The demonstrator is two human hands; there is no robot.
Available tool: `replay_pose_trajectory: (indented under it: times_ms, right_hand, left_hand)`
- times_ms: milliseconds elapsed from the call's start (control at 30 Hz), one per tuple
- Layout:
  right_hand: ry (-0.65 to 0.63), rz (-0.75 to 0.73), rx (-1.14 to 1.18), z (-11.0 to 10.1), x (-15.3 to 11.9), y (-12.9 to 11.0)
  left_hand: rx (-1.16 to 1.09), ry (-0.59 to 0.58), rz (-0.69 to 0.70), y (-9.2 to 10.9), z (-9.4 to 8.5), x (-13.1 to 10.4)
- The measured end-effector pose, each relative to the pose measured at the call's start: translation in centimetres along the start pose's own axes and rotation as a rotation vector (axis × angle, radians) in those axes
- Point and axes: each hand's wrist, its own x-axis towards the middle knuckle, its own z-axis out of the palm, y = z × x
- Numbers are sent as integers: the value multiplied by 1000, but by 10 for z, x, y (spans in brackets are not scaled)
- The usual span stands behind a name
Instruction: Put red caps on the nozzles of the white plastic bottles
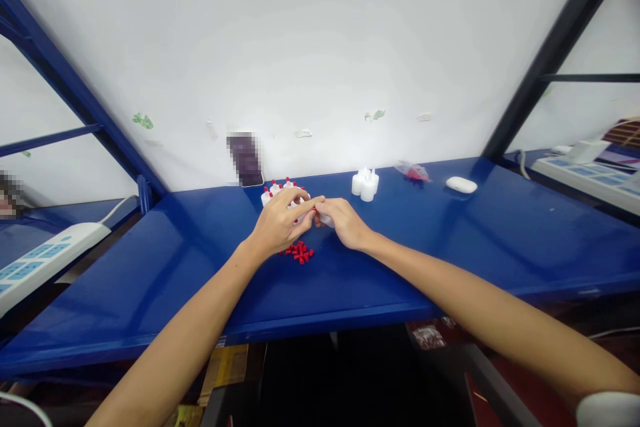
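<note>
The right hand (347, 221) grips a white bottle (326, 219) on its side, its tip toward the left hand (280, 220), whose thumb and index finger come together at a small red cap (315, 209), though one cannot tell if they truly pinch it. To do this well, the person should probably keep the bottle steady and the cap straight with the nozzle, pressing evenly. The bottle looks smooth and plain, partly hidden by the right fingers, with loose red caps (301, 252) lying nearer to the person than the left fingertips.
</note>
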Motion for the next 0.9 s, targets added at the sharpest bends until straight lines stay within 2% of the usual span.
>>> replay_pose_trajectory:
  times_ms: [233,467,600,733,900]
  right_hand:
    - [69,-44,-190,-2,0,2]
    - [-34,15,71,1,0,-4]
    - [-63,85,183,4,-1,-5]
    - [-21,106,177,4,-1,0]
    - [13,9,114,2,-3,-5]
  left_hand:
    - [40,-4,39,-2,0,-1]
    - [-51,0,11,3,2,-2]
    - [-146,-60,-60,7,4,-2]
    - [-217,-52,-134,10,4,-2]
    - [-256,11,-143,13,2,0]
